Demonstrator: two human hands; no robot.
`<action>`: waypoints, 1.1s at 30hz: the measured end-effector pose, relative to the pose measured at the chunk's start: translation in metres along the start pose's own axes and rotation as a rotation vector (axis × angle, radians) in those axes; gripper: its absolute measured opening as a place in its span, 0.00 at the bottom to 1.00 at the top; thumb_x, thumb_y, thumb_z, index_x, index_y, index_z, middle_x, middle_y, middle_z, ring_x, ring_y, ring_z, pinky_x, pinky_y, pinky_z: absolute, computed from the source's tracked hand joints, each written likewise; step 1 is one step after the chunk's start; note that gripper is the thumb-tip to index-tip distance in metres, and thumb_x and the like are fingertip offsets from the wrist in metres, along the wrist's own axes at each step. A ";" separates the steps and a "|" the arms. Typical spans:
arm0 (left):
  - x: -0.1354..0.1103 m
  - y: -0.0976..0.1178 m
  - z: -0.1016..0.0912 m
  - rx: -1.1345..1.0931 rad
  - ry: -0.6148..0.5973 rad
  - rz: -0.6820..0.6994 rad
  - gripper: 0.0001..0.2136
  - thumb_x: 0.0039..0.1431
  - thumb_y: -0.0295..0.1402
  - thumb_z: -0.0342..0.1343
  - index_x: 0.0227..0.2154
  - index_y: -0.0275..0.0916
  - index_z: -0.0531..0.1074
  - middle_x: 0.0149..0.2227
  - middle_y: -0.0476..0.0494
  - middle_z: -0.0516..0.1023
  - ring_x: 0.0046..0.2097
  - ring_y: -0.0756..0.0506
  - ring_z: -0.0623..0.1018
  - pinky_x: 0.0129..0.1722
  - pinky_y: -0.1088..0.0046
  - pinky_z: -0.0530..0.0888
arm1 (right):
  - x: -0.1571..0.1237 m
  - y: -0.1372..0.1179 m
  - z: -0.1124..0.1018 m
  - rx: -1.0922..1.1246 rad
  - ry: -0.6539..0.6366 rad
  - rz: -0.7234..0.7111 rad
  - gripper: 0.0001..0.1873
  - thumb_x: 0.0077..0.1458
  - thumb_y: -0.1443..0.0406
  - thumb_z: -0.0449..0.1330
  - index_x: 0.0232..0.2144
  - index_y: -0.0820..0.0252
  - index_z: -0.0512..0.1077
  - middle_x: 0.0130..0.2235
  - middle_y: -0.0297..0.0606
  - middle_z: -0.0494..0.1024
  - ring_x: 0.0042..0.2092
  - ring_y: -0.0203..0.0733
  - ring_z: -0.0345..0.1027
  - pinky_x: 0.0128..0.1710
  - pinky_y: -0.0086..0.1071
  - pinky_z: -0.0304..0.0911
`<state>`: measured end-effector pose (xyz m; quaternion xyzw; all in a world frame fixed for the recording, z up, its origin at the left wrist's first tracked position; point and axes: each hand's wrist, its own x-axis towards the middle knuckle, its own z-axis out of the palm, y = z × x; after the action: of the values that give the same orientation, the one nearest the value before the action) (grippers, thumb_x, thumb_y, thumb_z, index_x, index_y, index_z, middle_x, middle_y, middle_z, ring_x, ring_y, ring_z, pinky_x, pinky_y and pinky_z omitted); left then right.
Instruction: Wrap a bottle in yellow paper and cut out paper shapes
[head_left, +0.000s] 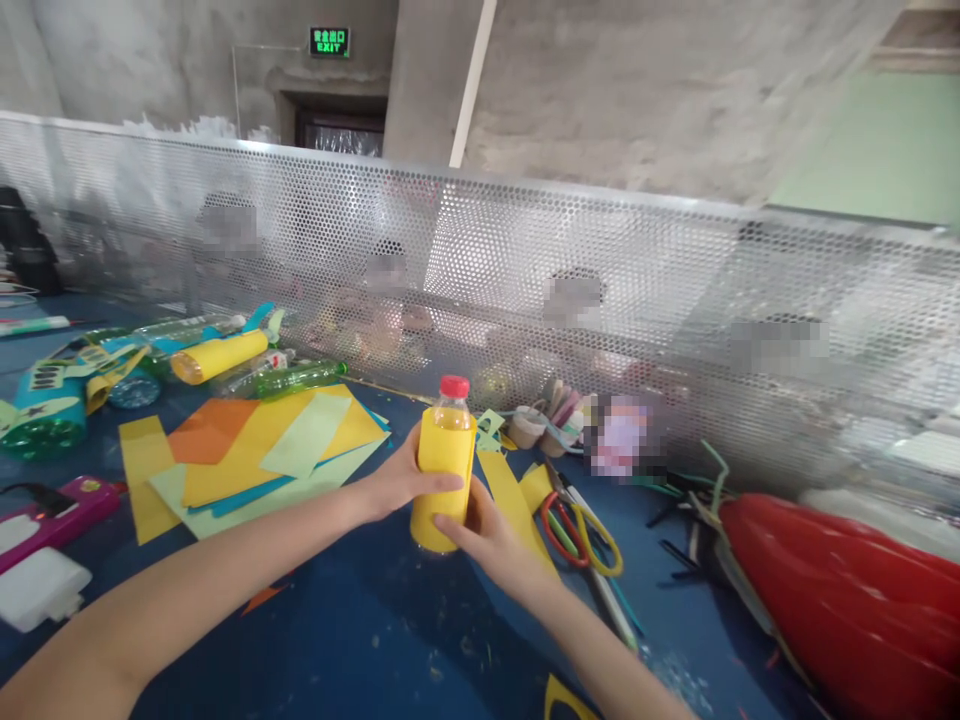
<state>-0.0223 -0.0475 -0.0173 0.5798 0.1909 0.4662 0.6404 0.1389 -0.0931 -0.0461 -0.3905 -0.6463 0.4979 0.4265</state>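
Note:
A small plastic bottle (444,470) with a red cap stands upright on the blue table (360,620), wrapped in yellow paper. My left hand (397,482) grips the wrapped bottle from its left side, fingers curled round it. My right hand (484,535) presses against the lower right of the yellow wrap, thumb and fingers closed on it.
A stack of yellow, orange and green paper sheets (255,450) lies to the left. Decorated bottles (217,356) lie further back left. Scissors with coloured handles (581,530) and yellow strips sit right of the bottle. A red object (847,600) fills the right. A perforated metal screen (525,270) runs behind.

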 end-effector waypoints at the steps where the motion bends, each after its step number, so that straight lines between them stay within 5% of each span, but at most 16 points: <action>1: 0.000 0.000 0.001 0.014 -0.006 0.002 0.31 0.40 0.32 0.68 0.48 0.39 0.61 0.45 0.41 0.73 0.46 0.41 0.74 0.47 0.58 0.70 | 0.000 0.001 0.001 -0.009 0.005 -0.013 0.30 0.51 0.59 0.62 0.54 0.52 0.59 0.54 0.41 0.69 0.54 0.48 0.64 0.52 0.45 0.62; 8: -0.004 -0.001 0.004 0.092 -0.047 -0.036 0.26 0.43 0.34 0.66 0.47 0.38 0.65 0.44 0.40 0.74 0.45 0.40 0.74 0.46 0.57 0.70 | 0.002 0.008 -0.003 -0.012 -0.052 0.034 0.31 0.48 0.58 0.64 0.53 0.53 0.60 0.49 0.41 0.71 0.49 0.48 0.68 0.49 0.45 0.65; 13: -0.003 -0.003 0.006 -0.007 0.054 -0.075 0.25 0.43 0.35 0.66 0.46 0.38 0.66 0.43 0.40 0.74 0.44 0.40 0.74 0.45 0.59 0.70 | 0.000 0.003 -0.003 0.033 -0.057 0.063 0.32 0.49 0.57 0.64 0.54 0.54 0.59 0.52 0.42 0.70 0.52 0.49 0.65 0.52 0.44 0.63; 20: 0.006 -0.010 -0.001 -0.282 0.228 -0.162 0.22 0.49 0.46 0.60 0.39 0.32 0.69 0.37 0.35 0.76 0.38 0.41 0.75 0.42 0.60 0.71 | 0.001 -0.012 -0.003 0.460 -0.072 0.256 0.29 0.58 0.46 0.46 0.57 0.51 0.58 0.54 0.42 0.70 0.53 0.49 0.66 0.50 0.46 0.63; 25: 0.009 -0.013 -0.006 -0.315 0.277 -0.209 0.23 0.50 0.46 0.59 0.42 0.33 0.68 0.36 0.36 0.76 0.38 0.41 0.75 0.43 0.62 0.70 | 0.000 -0.011 -0.003 0.485 -0.053 0.247 0.25 0.57 0.51 0.54 0.54 0.52 0.59 0.52 0.41 0.71 0.48 0.45 0.70 0.50 0.45 0.64; 33: 0.007 -0.017 0.002 -0.334 0.402 -0.122 0.20 0.46 0.42 0.64 0.38 0.35 0.68 0.32 0.42 0.74 0.35 0.44 0.74 0.38 0.66 0.71 | -0.004 -0.008 0.007 0.378 0.032 0.269 0.34 0.52 0.54 0.60 0.57 0.51 0.52 0.50 0.39 0.70 0.44 0.41 0.71 0.49 0.40 0.66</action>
<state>-0.0110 -0.0415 -0.0302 0.3495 0.2694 0.5575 0.7032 0.1333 -0.1007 -0.0401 -0.3941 -0.4771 0.6561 0.4320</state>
